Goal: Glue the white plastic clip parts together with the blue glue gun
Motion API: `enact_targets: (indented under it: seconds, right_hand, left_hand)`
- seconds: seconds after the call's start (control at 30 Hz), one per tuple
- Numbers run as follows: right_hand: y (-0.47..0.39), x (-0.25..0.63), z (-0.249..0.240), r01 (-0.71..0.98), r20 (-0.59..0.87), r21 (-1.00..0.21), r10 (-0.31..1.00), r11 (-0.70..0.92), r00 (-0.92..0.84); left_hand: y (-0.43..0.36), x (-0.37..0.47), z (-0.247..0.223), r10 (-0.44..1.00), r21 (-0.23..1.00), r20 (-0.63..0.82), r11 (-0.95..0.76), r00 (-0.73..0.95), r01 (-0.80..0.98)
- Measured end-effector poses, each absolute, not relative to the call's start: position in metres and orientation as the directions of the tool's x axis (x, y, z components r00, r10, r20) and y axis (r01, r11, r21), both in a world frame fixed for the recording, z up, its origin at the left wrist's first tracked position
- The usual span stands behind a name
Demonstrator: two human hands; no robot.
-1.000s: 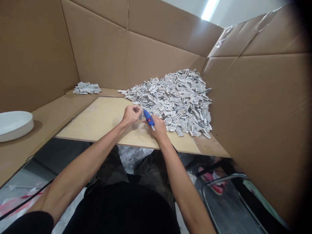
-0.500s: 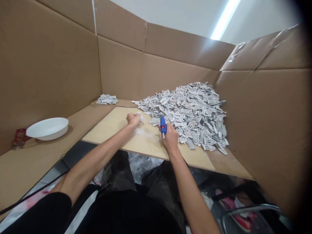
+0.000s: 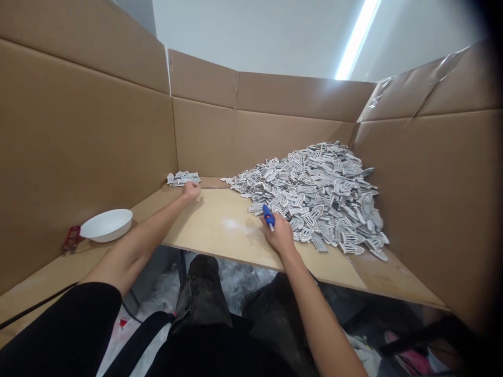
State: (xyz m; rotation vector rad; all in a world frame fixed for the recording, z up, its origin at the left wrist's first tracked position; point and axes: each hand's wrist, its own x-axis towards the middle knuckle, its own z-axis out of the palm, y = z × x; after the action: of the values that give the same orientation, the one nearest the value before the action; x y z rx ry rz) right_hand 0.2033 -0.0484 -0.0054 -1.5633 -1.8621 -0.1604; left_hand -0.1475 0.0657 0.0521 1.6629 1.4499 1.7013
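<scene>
My left hand [image 3: 192,190] reaches to the front right edge of a small heap of flat grey-white slotted pieces [image 3: 181,178] at the back left. Its fingers are turned away and hidden, so whether a piece is between them does not show. My right hand [image 3: 282,234] is closed around a blue hand tool [image 3: 268,215] with an orange spot and a pale end toward me; its exact kind is unclear. Right beside that hand rises a large pile of the same slotted pieces [image 3: 314,193].
A white bowl [image 3: 106,225] stands at the left beside a red object [image 3: 72,239]. Cardboard walls [image 3: 291,128] enclose the board [image 3: 220,230] on the left, back and right. Crumpled clear plastic [image 3: 239,275] lies below the board's front edge.
My left hand, earlier pinching a slotted piece over the board, has moved left and away to the small heap. My right hand keeps the blue tool near the large pile. The view has tilted up slightly.
</scene>
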Motion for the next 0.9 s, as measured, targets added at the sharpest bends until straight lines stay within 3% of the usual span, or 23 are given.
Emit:
enact_targets:
  seconds: [0.13, 0.3, 0.4, 0.5, 0.6, 0.73, 0.83, 0.9]
  right_hand:
    - [-0.052, 0.203, -0.001, 0.917, 0.505, -0.382, 0.856, 0.112, 0.106]
    - [-0.054, 0.205, 0.005, 0.867, 0.419, -0.486, 0.842, -0.108, 0.340]
    - [-0.055, 0.207, 0.007, 0.854, 0.389, -0.504, 0.850, -0.125, 0.354]
    - [-0.057, 0.206, 0.008, 0.875, 0.384, -0.479, 0.879, -0.073, 0.283]
    - [-0.060, 0.205, 0.010, 0.896, 0.371, -0.443, 0.902, -0.039, 0.222]
    - [-0.061, 0.202, 0.011, 0.924, 0.364, -0.382, 0.921, 0.015, 0.136]
    - [-0.059, 0.199, 0.011, 0.932, 0.332, -0.362, 0.937, 0.020, 0.109]
    - [-0.057, 0.198, 0.010, 0.931, 0.303, -0.364, 0.947, 0.010, 0.108]
  left_hand:
    - [0.082, -0.101, 0.016, 0.867, 0.820, 0.451, -0.309, -0.211, 0.482]
    - [0.084, -0.029, -0.007, 0.817, 0.570, 0.506, -0.558, 0.277, 0.603]
    - [0.080, 0.006, -0.014, 0.751, 0.444, 0.471, -0.656, 0.464, 0.611]
    - [0.077, 0.024, -0.016, 0.748, 0.409, 0.443, -0.659, 0.494, 0.632]
    - [0.074, 0.026, -0.013, 0.803, 0.471, 0.447, -0.586, 0.395, 0.659]
    - [0.061, 0.022, -0.009, 0.895, 0.677, 0.425, -0.413, 0.134, 0.609]
    - [0.049, 0.023, -0.006, 0.944, 0.855, 0.325, -0.270, -0.053, 0.443]
    - [0.041, 0.027, -0.002, 0.972, 0.946, 0.225, -0.201, -0.069, 0.254]
